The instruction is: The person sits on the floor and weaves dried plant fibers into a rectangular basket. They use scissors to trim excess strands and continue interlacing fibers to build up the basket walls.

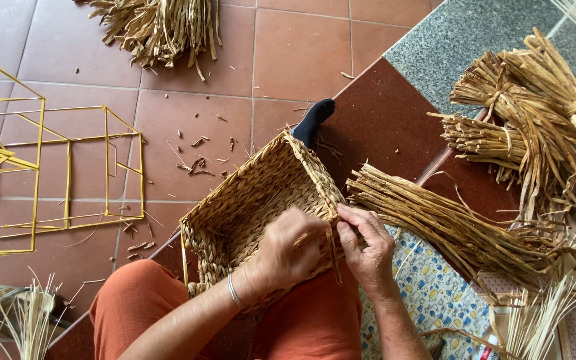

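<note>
Resting on the person's lap, across knees clad in orange cloth (135,307), a rectangular basket woven of tan dried straw (248,200) lies tipped on its side, so that its long axis runs from the lower left, near the knee, up to the right, where one corner points toward a foot in a black sock (315,120). The left hand (288,250), with a thin silver bangle (233,291) at the wrist, presses against the basket's near rim, its fingers curled shut over the weave and over a flat straw strand (331,250) that hangs down from the rim. The right hand (368,243) sits just beside it, touching the same rim, thumb and fingers pinched together on that strand. To the right of the basket, a loose bundle of brown dried straw stalks (448,220) lies on the floor, its length running from upper left to lower right, partly over a patterned blue and yellow cloth (428,293). Farther right, tied sheaves of straw (535,113) are heaped. On the red tiled floor (288,47) to the left stand yellow wire box frames (68,173), and another pile of straw (161,27) lies at the top.
</note>
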The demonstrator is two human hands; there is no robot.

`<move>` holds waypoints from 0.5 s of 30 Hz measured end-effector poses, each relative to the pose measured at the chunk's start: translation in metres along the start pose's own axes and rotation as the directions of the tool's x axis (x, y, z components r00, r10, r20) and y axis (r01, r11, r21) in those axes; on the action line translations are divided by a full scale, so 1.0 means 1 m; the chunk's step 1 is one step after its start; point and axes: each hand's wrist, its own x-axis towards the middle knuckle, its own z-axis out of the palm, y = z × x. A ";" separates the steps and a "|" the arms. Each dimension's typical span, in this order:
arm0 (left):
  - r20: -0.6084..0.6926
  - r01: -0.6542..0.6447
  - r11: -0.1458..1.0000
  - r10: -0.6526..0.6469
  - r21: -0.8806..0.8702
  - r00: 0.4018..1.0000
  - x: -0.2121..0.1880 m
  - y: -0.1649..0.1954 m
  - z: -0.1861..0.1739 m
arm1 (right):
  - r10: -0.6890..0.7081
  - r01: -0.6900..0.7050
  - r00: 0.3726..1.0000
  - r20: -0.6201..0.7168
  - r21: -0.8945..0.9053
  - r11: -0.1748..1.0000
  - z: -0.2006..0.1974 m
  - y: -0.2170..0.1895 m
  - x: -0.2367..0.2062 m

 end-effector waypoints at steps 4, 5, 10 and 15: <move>0.061 0.274 0.961 -0.273 -0.024 0.960 0.017 -0.014 -0.003 | 0.016 -0.016 1.000 -0.026 0.007 1.000 0.002 0.001 -0.005; 0.093 0.316 0.948 -0.312 -0.026 0.945 0.020 -0.015 -0.003 | 0.017 -0.016 0.999 -0.039 0.024 1.000 0.002 0.000 -0.004; 0.127 0.372 0.922 -0.359 -0.103 0.925 0.028 -0.018 0.002 | -0.006 0.009 0.998 -0.061 0.057 0.998 0.002 -0.012 -0.005; 0.073 0.339 0.935 -0.332 -0.102 0.940 0.031 -0.021 0.015 | -0.093 0.095 0.994 -0.059 0.030 0.995 0.002 -0.016 -0.004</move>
